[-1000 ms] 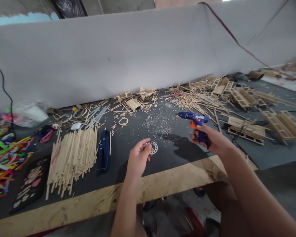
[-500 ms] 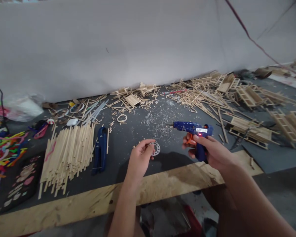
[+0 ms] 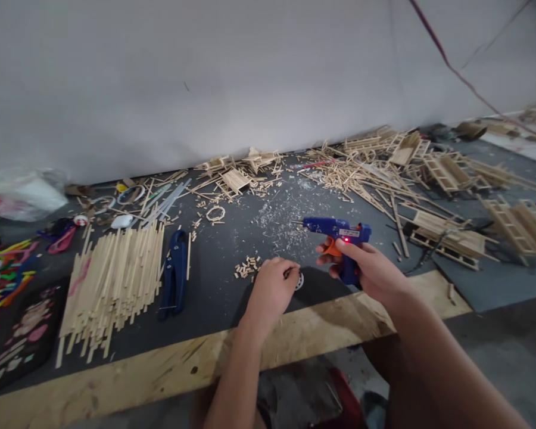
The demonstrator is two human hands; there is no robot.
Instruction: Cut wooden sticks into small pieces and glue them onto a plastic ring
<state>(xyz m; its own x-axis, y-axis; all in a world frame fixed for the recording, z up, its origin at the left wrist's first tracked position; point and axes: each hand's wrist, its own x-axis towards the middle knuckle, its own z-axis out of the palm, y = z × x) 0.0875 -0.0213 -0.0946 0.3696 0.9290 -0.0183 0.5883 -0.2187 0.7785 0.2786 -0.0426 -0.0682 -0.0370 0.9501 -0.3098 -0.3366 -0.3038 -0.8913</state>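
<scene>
My right hand [image 3: 368,268] grips a blue hot glue gun [image 3: 324,226] by its handle, with fingers at the orange trigger. A red light glows on the gun's side, and its nozzle points left. Low over the dark tabletop, my left hand [image 3: 274,286] is closed, its fingertips at a small pale ring-shaped disc with holes [image 3: 299,281]. The fingers cover much of the disc, and whether it touches the table is hidden. Just left of that hand lies a small heap of short cut wooden pieces [image 3: 246,268].
Blue cutters [image 3: 175,274] lie beside a pile of wooden sticks [image 3: 111,286]. A stick ring [image 3: 215,214] and glue scraps [image 3: 281,214] lie farther back. Stick-built models [image 3: 451,232] crowd the right. A dark patterned case [image 3: 27,333] and colourful strips [image 3: 9,268] are at left.
My left hand has moved right and slightly down with the disc, uncovering the heap of short pieces. The glue gun has shifted slightly left in view, as has the whole scene.
</scene>
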